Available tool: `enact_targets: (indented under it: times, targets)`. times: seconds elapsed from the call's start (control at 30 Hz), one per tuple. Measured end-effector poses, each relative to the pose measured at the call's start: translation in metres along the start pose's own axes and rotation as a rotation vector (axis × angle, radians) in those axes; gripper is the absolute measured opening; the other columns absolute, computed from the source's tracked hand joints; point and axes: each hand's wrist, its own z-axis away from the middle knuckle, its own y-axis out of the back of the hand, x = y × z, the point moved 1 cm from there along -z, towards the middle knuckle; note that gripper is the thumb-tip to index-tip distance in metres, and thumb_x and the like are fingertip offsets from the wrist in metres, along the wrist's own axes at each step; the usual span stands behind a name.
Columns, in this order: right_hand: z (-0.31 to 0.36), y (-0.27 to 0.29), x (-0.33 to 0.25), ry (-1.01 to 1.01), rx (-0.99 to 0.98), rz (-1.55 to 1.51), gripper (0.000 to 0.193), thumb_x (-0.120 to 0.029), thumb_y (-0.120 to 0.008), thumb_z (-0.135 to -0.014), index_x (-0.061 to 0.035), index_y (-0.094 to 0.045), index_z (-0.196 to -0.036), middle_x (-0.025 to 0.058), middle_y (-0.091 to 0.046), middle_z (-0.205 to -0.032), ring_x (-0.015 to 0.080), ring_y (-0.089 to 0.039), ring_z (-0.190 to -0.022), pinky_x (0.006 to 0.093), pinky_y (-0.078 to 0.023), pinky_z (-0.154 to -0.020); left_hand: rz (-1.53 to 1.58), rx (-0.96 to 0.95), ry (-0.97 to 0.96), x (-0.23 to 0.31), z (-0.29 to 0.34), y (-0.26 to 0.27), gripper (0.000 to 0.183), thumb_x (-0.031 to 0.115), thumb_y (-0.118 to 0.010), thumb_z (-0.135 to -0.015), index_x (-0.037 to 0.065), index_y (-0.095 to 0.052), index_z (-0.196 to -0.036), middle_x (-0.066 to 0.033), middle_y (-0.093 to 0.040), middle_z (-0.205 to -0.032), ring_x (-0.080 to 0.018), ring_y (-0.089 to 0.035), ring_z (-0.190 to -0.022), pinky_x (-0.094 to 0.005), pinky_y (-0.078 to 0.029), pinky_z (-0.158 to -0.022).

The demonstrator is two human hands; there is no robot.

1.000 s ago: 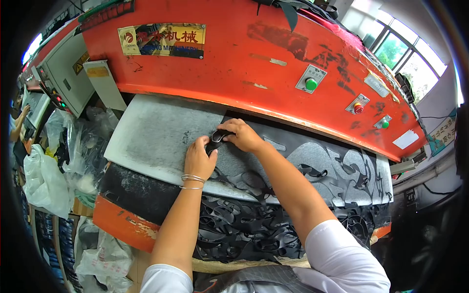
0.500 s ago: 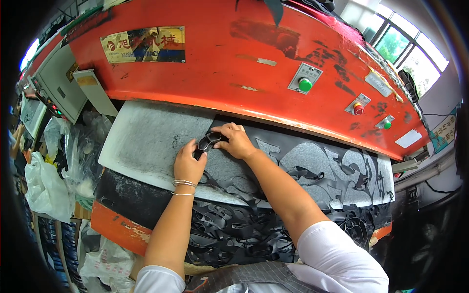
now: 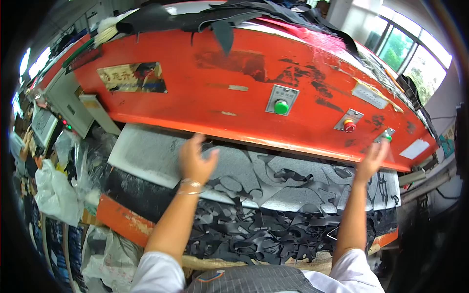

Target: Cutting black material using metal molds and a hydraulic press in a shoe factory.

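My left hand (image 3: 196, 161) hovers over the pale cutting board (image 3: 141, 150), its fingers apart, with nothing in it. Its fingertips reach up near the lower edge of the red press head (image 3: 195, 105), somewhat blurred. The dark cutting die is not clearly visible; the area behind my left hand is partly hidden. At the right, my right hand (image 3: 373, 160) is raised with fingers stretched to the small green button (image 3: 387, 137) on the press front. The fingertips overlap this button. Cut black sheet material (image 3: 266, 183) with shaped holes lies on the board.
A red stop knob (image 3: 349, 125) and a larger green button (image 3: 281, 107) sit on the press front. Tangled black scraps (image 3: 249, 229) fill the near side. White plastic bags (image 3: 57, 193) hang at the left. Black sheets (image 3: 181, 20) lie atop the press.
My left hand has let go of the cutting die and opened. My right hand has left the die and moved right to the small green button. The view has tilted up.
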Motion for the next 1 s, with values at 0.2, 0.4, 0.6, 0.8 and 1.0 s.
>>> enact_targets:
  times: [0.2,0.4,0.6,0.8,1.0]
  targets:
    - [-0.125,0.032,0.177,-0.456,0.416,0.282,0.085,-0.058,-0.030,-0.097,0.0213,-0.039,-0.125,0.0388,-0.034,-0.138,0.0437,-0.037,-0.128,0.0458,-0.027,-0.108,0.306,-0.400,-0.471,0.188,-0.070,-0.104,0.029,0.031,-0.060,-0.086,0.009,-0.066,-0.070,-0.0122,-0.066,-0.071,-0.0304,-0.066,-0.069,-0.0417,-0.052,-0.064]
    - [-0.118,-0.004,0.172,-0.523,0.297,0.017,0.081,-0.061,-0.035,-0.095,0.0162,-0.042,-0.118,0.0293,-0.045,-0.127,0.0338,-0.052,-0.113,0.0420,-0.047,-0.091,0.135,-0.410,-0.300,0.183,-0.080,-0.109,0.032,0.029,-0.057,-0.088,0.004,-0.063,-0.068,-0.0186,-0.062,-0.069,-0.0385,-0.062,-0.068,-0.0489,-0.049,-0.063]
    - [-0.120,0.002,0.149,-0.443,0.349,0.209,0.092,-0.062,-0.032,-0.095,0.0205,-0.028,-0.134,0.0391,-0.028,-0.141,0.0442,-0.030,-0.134,0.0464,-0.022,-0.112,0.339,-0.367,-0.280,0.142,-0.016,-0.062,0.023,0.024,-0.061,-0.087,0.004,-0.064,-0.077,-0.0140,-0.063,-0.075,-0.0348,-0.062,-0.072,-0.0458,-0.048,-0.065]
    - [-0.127,0.000,0.152,-0.461,0.245,0.209,0.092,-0.061,-0.032,-0.095,0.0181,-0.020,-0.140,0.0362,-0.021,-0.147,0.0428,-0.022,-0.140,0.0447,-0.017,-0.115,0.172,-0.196,-0.519,0.166,-0.079,-0.074,0.023,0.020,-0.055,-0.090,0.003,-0.059,-0.075,-0.0159,-0.059,-0.077,-0.0358,-0.057,-0.081,-0.0459,-0.047,-0.075]
    - [-0.101,0.036,0.130,-0.444,0.095,-0.006,0.076,-0.050,-0.042,-0.098,0.0066,-0.024,-0.145,0.0216,-0.033,-0.149,0.0328,-0.036,-0.134,0.0403,-0.028,-0.110,-0.085,-0.717,-0.241,0.102,0.066,0.036,0.033,0.035,-0.051,-0.094,0.006,-0.063,-0.083,-0.0140,-0.062,-0.085,-0.0336,-0.061,-0.087,-0.0456,-0.051,-0.076]
